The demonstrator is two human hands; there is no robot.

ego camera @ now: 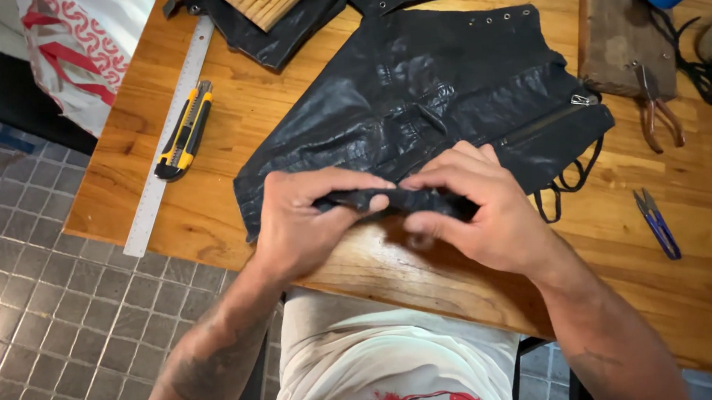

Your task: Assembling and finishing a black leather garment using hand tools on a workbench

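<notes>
Utility knife (184, 131), steel ruler (168, 137), pliers (657, 107)

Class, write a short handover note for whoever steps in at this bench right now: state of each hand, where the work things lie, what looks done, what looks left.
Left hand: pinching the near edge of the black leather piece.
Right hand: gripping the same rolled edge beside it.
The leather lies flat on the wooden table, zip side to the right.
Within reach: utility knife, metal ruler, blue snips, pliers.
Done: eyelets and zip appear fitted.
Left: the near edge is only hand-folded; no fixing visible.
</notes>
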